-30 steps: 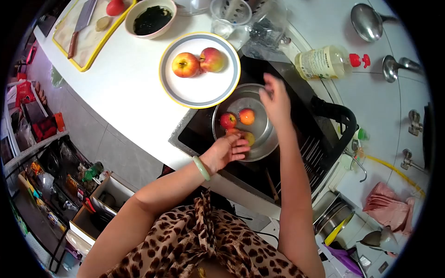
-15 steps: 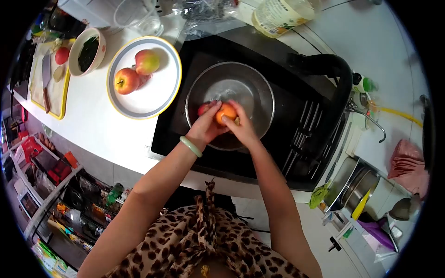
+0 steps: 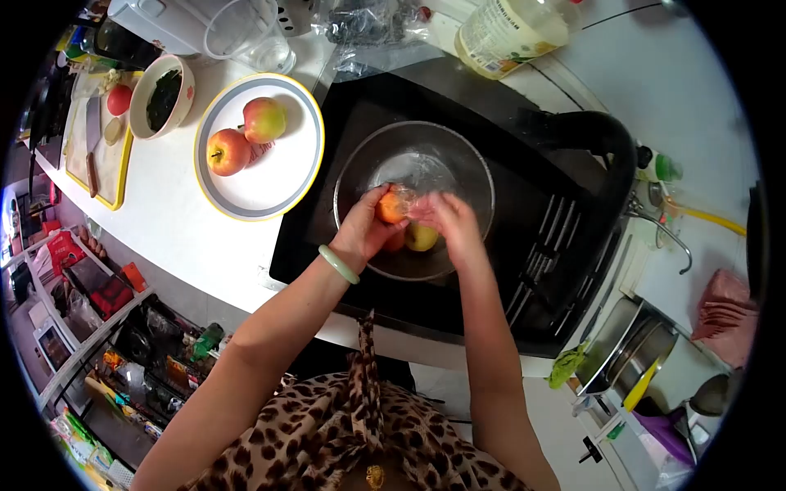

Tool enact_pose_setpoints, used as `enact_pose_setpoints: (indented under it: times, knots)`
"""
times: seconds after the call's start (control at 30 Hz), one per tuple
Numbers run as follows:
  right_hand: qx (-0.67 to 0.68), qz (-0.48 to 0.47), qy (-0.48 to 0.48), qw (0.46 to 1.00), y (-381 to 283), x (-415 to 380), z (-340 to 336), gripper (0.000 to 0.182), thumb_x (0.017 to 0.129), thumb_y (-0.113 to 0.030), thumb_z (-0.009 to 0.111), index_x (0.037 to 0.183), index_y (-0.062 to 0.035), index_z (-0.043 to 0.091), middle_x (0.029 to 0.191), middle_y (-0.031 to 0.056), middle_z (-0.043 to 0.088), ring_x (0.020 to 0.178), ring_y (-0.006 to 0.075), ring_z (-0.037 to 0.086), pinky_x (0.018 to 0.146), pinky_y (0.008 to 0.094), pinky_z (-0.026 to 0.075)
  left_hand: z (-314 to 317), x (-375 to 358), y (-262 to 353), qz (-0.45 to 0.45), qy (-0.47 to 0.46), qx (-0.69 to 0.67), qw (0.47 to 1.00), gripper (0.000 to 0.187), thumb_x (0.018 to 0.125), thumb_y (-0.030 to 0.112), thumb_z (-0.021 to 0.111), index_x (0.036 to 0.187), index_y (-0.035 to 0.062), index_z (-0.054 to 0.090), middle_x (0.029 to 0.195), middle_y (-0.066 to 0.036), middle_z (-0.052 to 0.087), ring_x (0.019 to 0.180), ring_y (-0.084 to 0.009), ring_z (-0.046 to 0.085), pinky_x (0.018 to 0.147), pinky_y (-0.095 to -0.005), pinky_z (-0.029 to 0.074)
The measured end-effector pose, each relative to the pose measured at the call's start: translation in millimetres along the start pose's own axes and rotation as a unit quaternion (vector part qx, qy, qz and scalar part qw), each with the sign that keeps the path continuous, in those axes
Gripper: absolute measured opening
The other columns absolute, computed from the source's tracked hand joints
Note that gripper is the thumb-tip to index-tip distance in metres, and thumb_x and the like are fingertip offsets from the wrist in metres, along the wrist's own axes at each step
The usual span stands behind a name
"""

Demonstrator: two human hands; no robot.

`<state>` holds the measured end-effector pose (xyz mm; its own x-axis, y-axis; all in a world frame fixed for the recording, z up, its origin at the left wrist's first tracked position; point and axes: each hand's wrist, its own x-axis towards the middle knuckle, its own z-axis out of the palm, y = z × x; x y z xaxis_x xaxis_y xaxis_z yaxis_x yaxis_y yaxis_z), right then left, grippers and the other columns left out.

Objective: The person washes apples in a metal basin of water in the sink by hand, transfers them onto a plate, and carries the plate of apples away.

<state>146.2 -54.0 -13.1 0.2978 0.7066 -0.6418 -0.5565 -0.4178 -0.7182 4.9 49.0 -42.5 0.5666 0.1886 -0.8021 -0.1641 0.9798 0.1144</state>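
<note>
Over a metal basin [image 3: 488, 168] of water, my left hand [image 3: 364, 225] is wrapped round an orange fruit [image 3: 391, 206]. A pale green bangle sits on that wrist. My right hand [image 3: 446, 217] is just right of the fruit, its fingers loosely spread and slightly blurred, holding nothing. Below the hands in the basin lie a yellowish fruit [image 3: 421, 237] and a reddish one [image 3: 395, 240], the latter partly hidden by my left hand. Left of the basin, a white plate [image 3: 282, 186] with a yellow rim holds two red-yellow apples [image 3: 264, 120].
At the far left are a bowl [image 3: 185, 100] of dark greens and a cutting board [image 3: 106, 184] with a knife [image 3: 92, 147]. A large bottle [image 3: 512, 37] and plastic bags stand behind the basin. A black curved handle or pipe [image 3: 618, 143] and a metal faucet [image 3: 667, 233] are right.
My right hand has come off the orange fruit and opened beside it. The yellowish fruit in the basin now shows more fully. The whole view has shifted slightly.
</note>
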Motion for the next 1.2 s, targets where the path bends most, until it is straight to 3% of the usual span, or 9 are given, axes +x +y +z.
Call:
enact_pose_setpoints:
  times: [0.03,0.07,0.1,0.23,0.43,0.53,0.6,0.8,1.2]
  knots:
    - [-0.139,-0.115,0.032,0.983,1.1,-15.8,8.5,0.026,0.095,-0.023,0.055,0.107,-0.0003,0.061,0.101,0.0121,0.068,0.093,0.0230,0.065,0.087,0.0340,0.049,3.8,-0.1,-4.1,0.003,-0.046,-0.005,0.999,0.026,0.097,0.029,0.049,0.115,0.0113,0.055,0.115,-0.007,0.059,0.103,-0.0203,0.057,0.089,-0.0370,0.049]
    - [-0.304,-0.256,0.077,0.914,-4.6,-25.7,13.3,0.024,0.094,-0.019,0.055,0.108,-0.0002,0.061,0.103,0.0129,0.067,0.095,0.0240,0.064,0.087,0.0339,0.049,7.1,0.7,-11.0,0.007,-0.091,-0.011,0.996,0.026,0.097,0.028,0.049,0.115,0.0107,0.055,0.115,-0.007,0.058,0.103,-0.0201,0.057,0.089,-0.0371,0.049]
    - [-0.453,-0.381,0.117,0.798,-15.1,-34.7,21.5,0.023,0.093,-0.016,0.056,0.109,-0.0001,0.061,0.104,0.0138,0.066,0.097,0.0250,0.064,0.087,0.0338,0.048,10.5,-0.7,-19.1,0.010,-0.134,-0.017,0.991,0.026,0.097,0.027,0.048,0.115,0.0101,0.055,0.115,-0.007,0.058,0.103,-0.0200,0.058,0.089,-0.0371,0.049]
    - [-0.270,-0.321,0.167,0.892,4.1,-31.6,25.3,0.021,0.091,-0.011,0.055,0.107,-0.0008,0.061,0.103,0.0132,0.065,0.094,0.0240,0.063,0.085,0.0318,0.048,46.1,-36.9,-37.2,-0.033,-0.124,0.011,0.992,0.030,0.098,0.027,0.045,0.121,0.0084,0.051,0.117,-0.007,0.056,0.107,-0.0187,0.056,0.091,-0.0364,0.049]
    - [-0.229,-0.314,0.111,0.914,3.2,-53.5,6.5,0.022,0.093,-0.011,0.048,0.102,0.0027,0.063,0.100,0.0126,0.066,0.094,0.0198,0.062,0.086,0.0308,0.047,50.7,-56.6,-19.2,-0.038,-0.114,0.321,0.939,0.040,0.099,0.030,0.044,0.132,0.0059,0.042,0.124,-0.009,0.053,0.111,-0.0203,0.055,0.086,-0.0361,0.052]
    - [-0.147,-0.287,0.061,0.945,-9.2,-63.6,-1.7,0.026,0.094,-0.014,0.046,0.102,0.0045,0.062,0.103,0.0146,0.066,0.097,0.0221,0.062,0.089,0.0314,0.046,36.2,-56.5,-3.5,-0.090,-0.205,0.277,0.934,0.044,0.099,0.030,0.046,0.134,0.0036,0.039,0.125,-0.010,0.054,0.105,-0.0186,0.061,0.076,-0.0323,0.055]
    - [-0.193,-0.299,0.019,0.934,-17.4,-66.0,-6.7,0.026,0.093,-0.015,0.047,0.103,0.0044,0.062,0.104,0.0153,0.066,0.098,0.0227,0.062,0.090,0.0317,0.046,42.1,-65.4,4.5,-0.107,-0.236,0.264,0.929,0.048,0.097,0.032,0.052,0.133,0.0029,0.039,0.120,-0.009,0.056,0.100,-0.0168,0.063,0.067,-0.0277,0.056]
    - [-0.276,-0.319,-0.028,0.906,-33.3,-74.4,-1.1,0.025,0.092,-0.016,0.050,0.102,0.0030,0.063,0.103,0.0162,0.066,0.097,0.0254,0.064,0.088,0.0329,0.048,51.2,-69.9,13.3,-0.072,-0.242,0.420,0.871,0.056,0.090,0.037,0.062,0.127,0.0025,0.041,0.113,-0.011,0.056,0.098,-0.0160,0.062,0.064,-0.0262,0.056]
    - [-0.455,-0.378,-0.043,0.805,-40.8,-79.2,4.7,0.019,0.081,-0.011,0.060,0.095,-0.0007,0.065,0.099,0.0167,0.066,0.098,0.0332,0.063,0.086,0.0386,0.050,54.0,-67.4,11.3,-0.011,-0.287,0.555,0.781,0.047,0.085,0.016,0.058,0.124,-0.0050,0.041,0.102,-0.015,0.059,0.089,-0.0205,0.064,0.064,-0.0277,0.057]
